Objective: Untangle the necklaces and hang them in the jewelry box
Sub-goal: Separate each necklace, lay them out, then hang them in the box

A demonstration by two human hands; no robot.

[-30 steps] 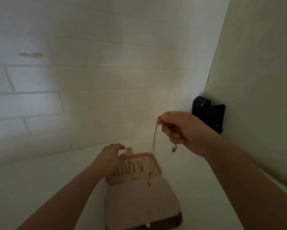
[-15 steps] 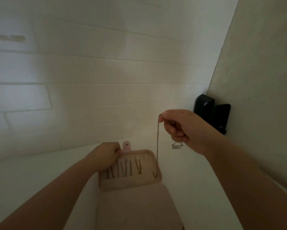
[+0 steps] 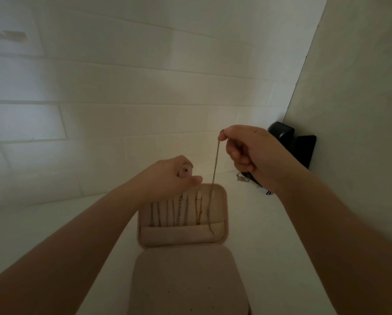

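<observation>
Necklace (image 3: 215, 169) hangs from right hand (image 3: 251, 155) pinch grip; left hand (image 3: 170, 176) grips lid tab (image 3: 184, 172).

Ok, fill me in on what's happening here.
A person is putting necklaces into a pink jewelry box. The left hand grips the snap tab at the top of the raised lid. The right hand pinches a thin chain, dangling it beside several chains already hung in the lid.

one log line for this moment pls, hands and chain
left hand: grips lid tab | right hand: pinches chain top | chain: hangs over open lid | chain hung: not yet
</observation>
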